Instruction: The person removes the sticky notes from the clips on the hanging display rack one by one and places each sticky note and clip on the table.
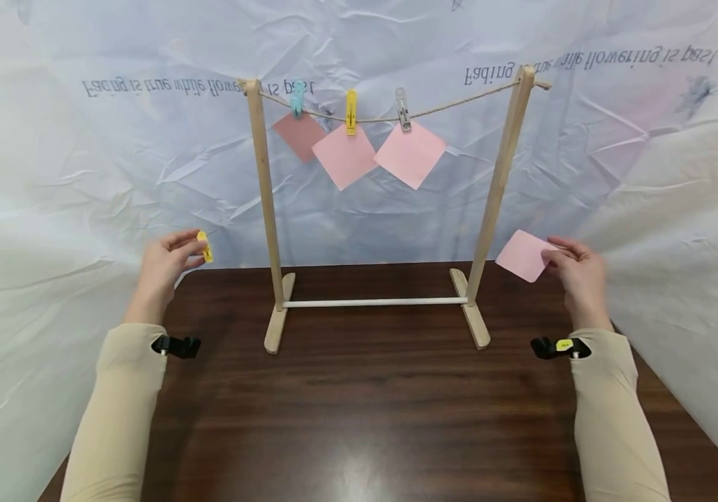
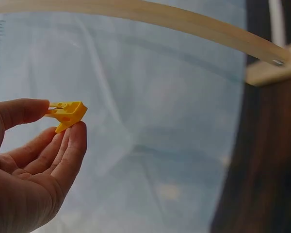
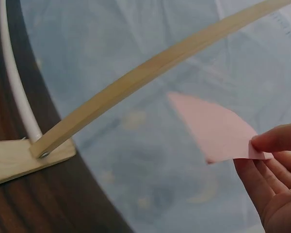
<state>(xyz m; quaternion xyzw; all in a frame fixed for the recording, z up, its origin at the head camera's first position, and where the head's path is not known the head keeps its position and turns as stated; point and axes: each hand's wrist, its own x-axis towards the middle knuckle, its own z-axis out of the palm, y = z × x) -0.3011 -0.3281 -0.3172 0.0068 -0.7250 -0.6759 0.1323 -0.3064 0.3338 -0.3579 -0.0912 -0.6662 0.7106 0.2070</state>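
My left hand (image 1: 169,259) pinches a yellow clothespin (image 1: 205,247) between thumb and fingers, left of a wooden rack (image 1: 500,181). In the left wrist view the clothespin (image 2: 70,112) lies across the fingertips. On the other side of the rack, my right hand (image 1: 578,273) holds a pink paper square (image 1: 524,256) by one corner; the right wrist view shows the thumb over that corner of the paper (image 3: 213,128). A rope (image 1: 459,102) sags between the rack's posts. From it hang three pink squares, under a blue clothespin (image 1: 298,99), a yellow clothespin (image 1: 350,111) and a grey clothespin (image 1: 403,109).
The rack's two feet (image 1: 280,321) stand on a dark wooden table (image 1: 359,397), joined by a white bar (image 1: 374,302). Pale printed cloth (image 1: 359,223) hangs behind the rack and along both sides.
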